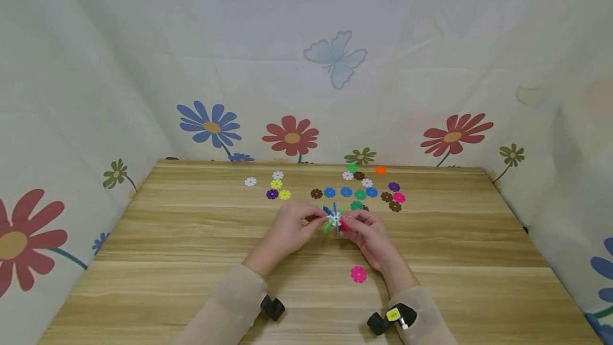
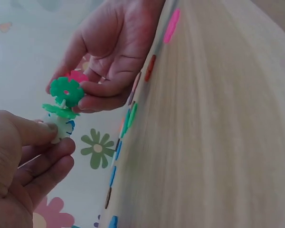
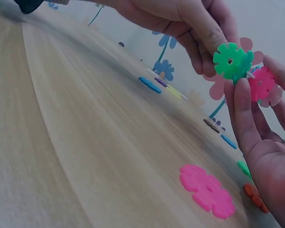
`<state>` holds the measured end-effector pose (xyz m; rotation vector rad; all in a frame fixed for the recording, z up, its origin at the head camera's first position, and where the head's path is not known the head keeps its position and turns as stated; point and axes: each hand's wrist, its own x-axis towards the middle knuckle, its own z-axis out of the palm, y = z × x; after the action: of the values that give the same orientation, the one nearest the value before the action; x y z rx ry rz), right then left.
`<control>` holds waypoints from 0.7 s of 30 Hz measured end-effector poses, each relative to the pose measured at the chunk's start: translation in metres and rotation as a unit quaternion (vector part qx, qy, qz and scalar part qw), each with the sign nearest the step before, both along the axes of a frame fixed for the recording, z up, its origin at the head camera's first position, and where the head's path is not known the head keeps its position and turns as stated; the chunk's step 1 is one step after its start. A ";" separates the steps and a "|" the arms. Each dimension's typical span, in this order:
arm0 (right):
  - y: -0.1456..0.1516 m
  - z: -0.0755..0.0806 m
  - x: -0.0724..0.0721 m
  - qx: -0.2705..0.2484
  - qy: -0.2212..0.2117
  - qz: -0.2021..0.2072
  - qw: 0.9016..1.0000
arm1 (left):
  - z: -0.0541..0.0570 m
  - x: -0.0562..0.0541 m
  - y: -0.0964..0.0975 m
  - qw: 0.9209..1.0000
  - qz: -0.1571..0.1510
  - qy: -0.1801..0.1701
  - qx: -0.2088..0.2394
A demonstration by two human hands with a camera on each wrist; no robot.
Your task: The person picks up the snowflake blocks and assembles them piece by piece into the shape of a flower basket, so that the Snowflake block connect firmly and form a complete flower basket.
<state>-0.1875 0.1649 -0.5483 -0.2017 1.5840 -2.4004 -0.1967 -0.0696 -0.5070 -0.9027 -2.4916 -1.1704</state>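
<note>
Both hands hold a small cluster of interlocking flower discs (image 1: 336,220) above the table. At its middle is a white disc, with blue, green and pink discs standing out around it. My left hand (image 1: 289,228) pinches the left side; in the left wrist view its thumb and fingers grip a whitish disc (image 2: 61,129) under green ones. From the right, my right hand (image 1: 372,237) grips the cluster by a pink disc (image 3: 261,85), beside a green disc (image 3: 227,66). On the table near the right wrist lies a loose pink disc (image 1: 354,274).
Loose discs lie beyond the hands. At the back left are white, yellow (image 1: 276,183) and purple ones; blue (image 1: 329,192), green, brown and white ones spread across the middle and right, with an orange disc (image 1: 380,170) at the table's (image 1: 191,260) far edge. Behind hangs a flowered curtain.
</note>
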 end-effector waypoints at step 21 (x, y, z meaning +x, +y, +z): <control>-0.001 0.003 -0.002 0.019 -0.030 -0.014 0.999 | 0.001 0.004 0.008 0.996 -0.016 -0.072 0.040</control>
<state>-0.1898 0.1638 -0.5452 -0.1015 1.6142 -2.3721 -0.1927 -0.0615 -0.5057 -0.8692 -2.5293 -1.3812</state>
